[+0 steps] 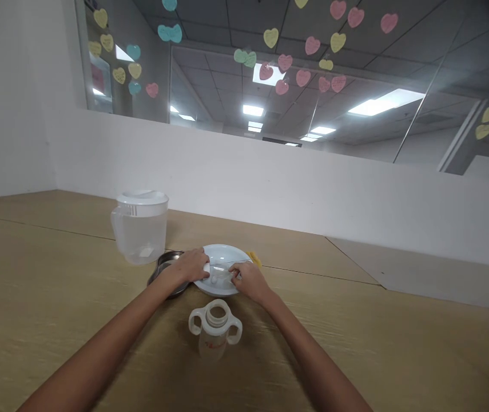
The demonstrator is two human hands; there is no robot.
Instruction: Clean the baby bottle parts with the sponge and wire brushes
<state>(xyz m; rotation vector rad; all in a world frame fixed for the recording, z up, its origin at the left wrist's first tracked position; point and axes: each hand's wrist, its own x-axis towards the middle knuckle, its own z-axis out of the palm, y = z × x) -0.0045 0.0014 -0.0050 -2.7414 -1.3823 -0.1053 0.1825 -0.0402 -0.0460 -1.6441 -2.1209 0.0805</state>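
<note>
My left hand (191,265) reaches over the left rim of a white plate (222,249), its fingers closed on a small white piece (206,270). On the plate's right side, my right hand (247,279) has its fingers pinched together. They are at the edge of a clear, see-through item (221,271) on the plate, but what they grip is too small to make out. Nearer to me, between my forearms, an open-topped baby bottle (214,337) with two side handles stands upright, its lid off.
A lidded clear plastic pitcher (143,229) stands at the back left. A shiny metal dish (162,264) sits partly under my left wrist. Something yellow (254,258) shows behind the plate's right edge. A white wall (244,171) with a window borders the wooden table (356,343).
</note>
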